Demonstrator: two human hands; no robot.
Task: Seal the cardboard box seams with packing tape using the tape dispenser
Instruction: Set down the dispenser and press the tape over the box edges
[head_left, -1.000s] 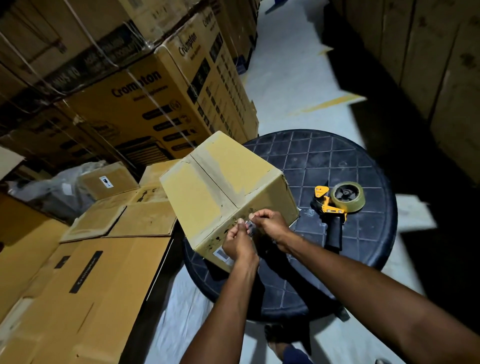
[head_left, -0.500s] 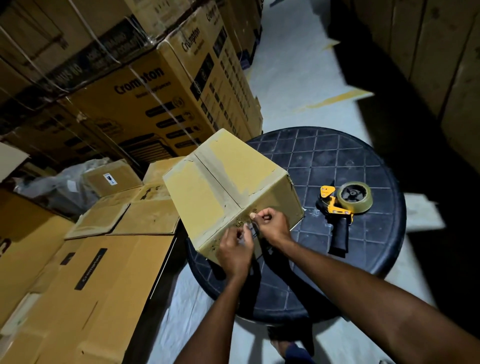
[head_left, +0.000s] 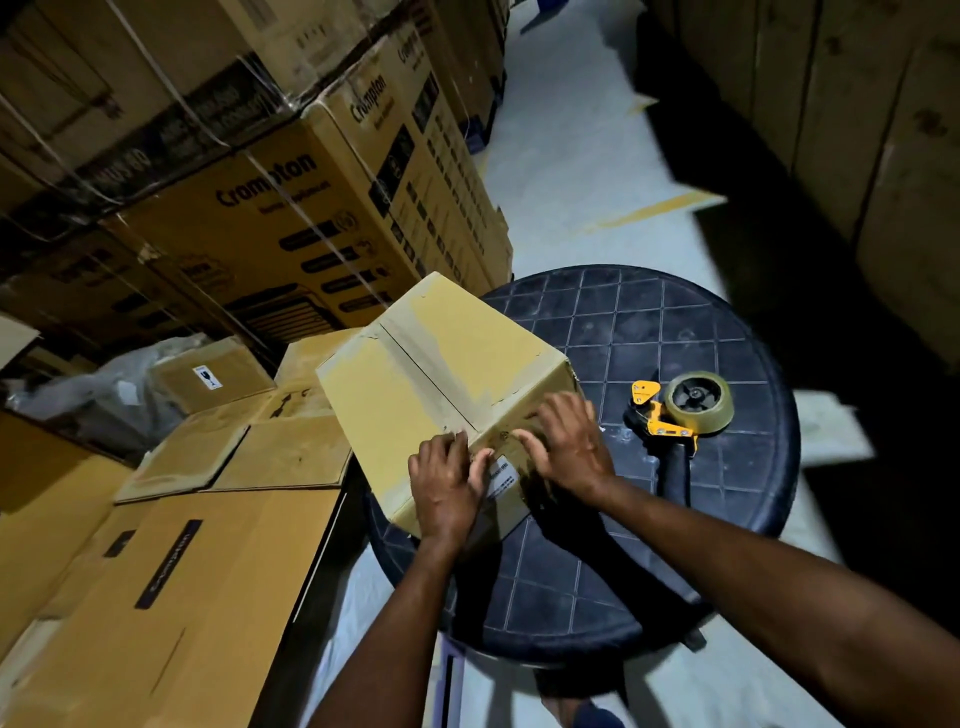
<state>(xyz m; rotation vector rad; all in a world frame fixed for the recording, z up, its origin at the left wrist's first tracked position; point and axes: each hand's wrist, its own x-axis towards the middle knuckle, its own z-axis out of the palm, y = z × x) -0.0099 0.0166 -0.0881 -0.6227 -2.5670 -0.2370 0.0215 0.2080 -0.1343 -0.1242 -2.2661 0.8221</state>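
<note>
since their pinch half a second ago the left hand (head_left: 447, 483) and right hand (head_left: 569, 452) have flattened onto the taped near edge of the cardboard box (head_left: 441, 364) at the round worktop's (head_left: 675, 322) left side, each grip spread and holding nothing, with the tape dispenser (head_left: 675, 415) lying apart to the right.

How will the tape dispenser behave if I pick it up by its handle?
The tape dispenser looks rigid, so it should lift as one piece. With the tape roll at one end, it will probably feel head-heavy and dip. Lying on its side on the table, it seems unlikely to roll.
</note>
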